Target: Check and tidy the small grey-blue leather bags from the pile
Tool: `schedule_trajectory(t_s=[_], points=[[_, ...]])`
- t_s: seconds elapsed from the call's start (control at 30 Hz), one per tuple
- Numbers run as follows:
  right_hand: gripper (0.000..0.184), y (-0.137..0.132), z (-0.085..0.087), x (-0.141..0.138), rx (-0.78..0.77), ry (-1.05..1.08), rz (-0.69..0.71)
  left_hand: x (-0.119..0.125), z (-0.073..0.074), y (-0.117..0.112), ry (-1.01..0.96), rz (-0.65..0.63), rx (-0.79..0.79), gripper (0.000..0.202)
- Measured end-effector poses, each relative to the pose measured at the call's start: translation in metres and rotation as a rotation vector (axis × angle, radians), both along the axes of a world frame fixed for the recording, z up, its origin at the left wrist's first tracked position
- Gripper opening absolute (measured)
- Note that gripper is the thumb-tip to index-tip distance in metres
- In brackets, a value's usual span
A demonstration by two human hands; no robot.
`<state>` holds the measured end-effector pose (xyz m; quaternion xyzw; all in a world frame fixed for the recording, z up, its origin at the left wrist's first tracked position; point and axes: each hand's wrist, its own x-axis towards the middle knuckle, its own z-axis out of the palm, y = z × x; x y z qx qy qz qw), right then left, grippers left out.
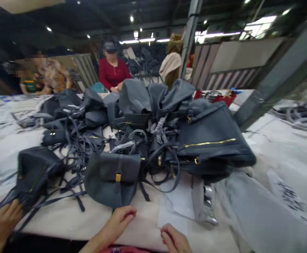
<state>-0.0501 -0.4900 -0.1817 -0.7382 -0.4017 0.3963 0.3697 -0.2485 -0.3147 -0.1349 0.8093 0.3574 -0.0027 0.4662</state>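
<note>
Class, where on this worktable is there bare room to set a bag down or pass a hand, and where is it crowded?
Bare tabletop shows between the flap-front bag and the hand, left of the paper sheets. White sheeting lies free left of the heap of dark bags, which crowds the centre.

Bright ceiling lights (pixel 139 41), warped edges

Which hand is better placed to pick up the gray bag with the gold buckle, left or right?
Probably the left hand. It rests just below the dark gray leather bag, almost at its edge. The right hand lies farther away, near the white papers.
</note>
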Motion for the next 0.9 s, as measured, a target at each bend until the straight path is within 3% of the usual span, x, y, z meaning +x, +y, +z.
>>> schedule_trajectory(t_s=[0.1, 0.2, 0.33, 0.43, 0.53, 0.67, 0.73, 0.9], points=[[0.039, 0.053, 0.033, -0.009, 0.074, 0.055, 0.17, -0.044, 0.022, 0.02, -0.203, 0.378, -0.083, 0.029], [0.032, 0.105, 0.066, -0.014, 0.153, 0.071, 0.156, -0.063, 0.049, 0.034, -0.343, 0.624, 0.005, 0.033], [0.034, 0.167, 0.088, -0.008, 0.175, 0.143, -0.124, -0.063, 0.082, 0.054, -0.441, 0.745, 0.128, 0.033], [0.038, 0.201, 0.087, -0.005, 0.094, 0.233, -0.175, -0.057, 0.085, 0.07, -0.389, 0.722, 0.072, 0.032], [0.043, 0.216, 0.081, -0.015, -0.022, 0.398, -0.1, -0.047, 0.069, 0.079, -0.285, 0.652, -0.046, 0.023], [0.055, 0.213, 0.083, -0.034, -0.073, 0.643, -0.077, -0.034, 0.052, 0.075, -0.311, 0.651, -0.216, 0.018], [0.053, 0.207, 0.09, -0.039, -0.067, 0.744, -0.095, -0.03, 0.055, 0.068, -0.342, 0.664, -0.333, 0.021], [0.046, 0.192, 0.113, -0.052, 0.026, 1.134, -0.269, -0.02, 0.081, 0.052, -0.449, 0.689, -0.607, 0.027]])
